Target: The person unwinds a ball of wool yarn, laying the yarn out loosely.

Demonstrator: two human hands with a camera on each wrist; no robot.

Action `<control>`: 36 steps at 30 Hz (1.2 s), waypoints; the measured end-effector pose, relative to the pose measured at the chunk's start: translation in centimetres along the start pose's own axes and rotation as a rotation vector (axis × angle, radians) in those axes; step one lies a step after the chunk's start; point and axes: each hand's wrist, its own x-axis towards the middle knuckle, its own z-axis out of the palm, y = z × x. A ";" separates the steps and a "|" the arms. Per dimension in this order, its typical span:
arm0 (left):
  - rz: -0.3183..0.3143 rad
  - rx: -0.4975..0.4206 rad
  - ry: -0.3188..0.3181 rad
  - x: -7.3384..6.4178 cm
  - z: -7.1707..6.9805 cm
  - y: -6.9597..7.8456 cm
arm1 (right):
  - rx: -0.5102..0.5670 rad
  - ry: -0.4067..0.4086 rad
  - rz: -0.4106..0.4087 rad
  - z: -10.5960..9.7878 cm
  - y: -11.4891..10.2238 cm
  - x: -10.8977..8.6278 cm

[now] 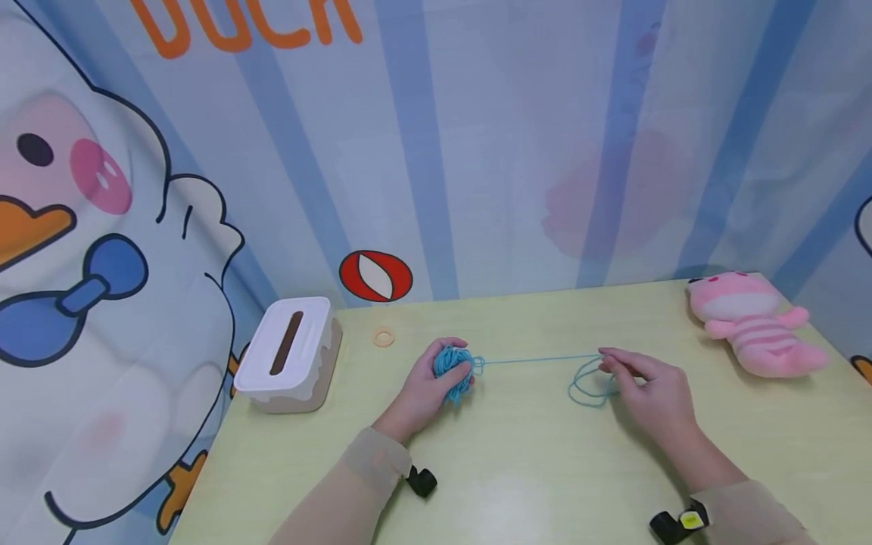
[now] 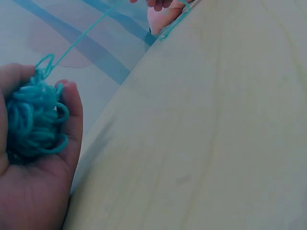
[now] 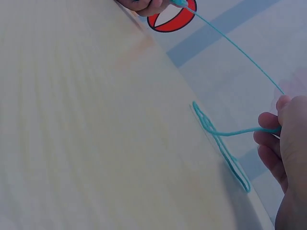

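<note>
A bundle of turquoise yarn (image 1: 453,369) sits in my left hand (image 1: 425,390), whose fingers and thumb curl round it. In the left wrist view the yarn bundle (image 2: 36,120) shows many loose loops between thumb and fingers. One strand (image 1: 538,359) runs taut to the right from the bundle. My right hand (image 1: 654,393) pinches that strand between thumb and fingertips. Below the right fingertips hang slack loops of yarn (image 1: 591,390); the right wrist view shows these loops (image 3: 225,151) dangling beside the right hand (image 3: 292,143).
A white-lidded tissue box (image 1: 289,352) stands at the table's left. Near it lies a small orange ring (image 1: 384,337). A pink plush toy (image 1: 756,325) lies at the back right of the pale table (image 1: 511,469). Behind hangs a striped blue backdrop (image 1: 490,151).
</note>
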 end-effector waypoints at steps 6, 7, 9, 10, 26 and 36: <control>-0.025 0.037 0.001 0.0 -0.1 -0.1 | -0.040 0.009 -0.007 -0.7 0.4 0.1; -0.026 0.041 0.014 0.0 -0.1 -0.2 | -0.041 0.009 -0.013 -0.8 0.4 0.1; -0.019 0.021 0.035 0.1 -0.2 -0.4 | -0.040 0.009 -0.020 -0.9 0.5 0.1; -0.013 -0.001 0.041 0.1 -0.1 -0.5 | -0.041 0.008 -0.019 -0.9 0.5 0.1; 0.023 -0.054 0.108 0.2 -0.1 -0.5 | -0.328 -0.119 0.289 -2.7 1.3 0.3; 0.028 0.007 0.080 0.0 0.0 -0.1 | -0.305 -0.251 0.264 -1.6 0.0 0.5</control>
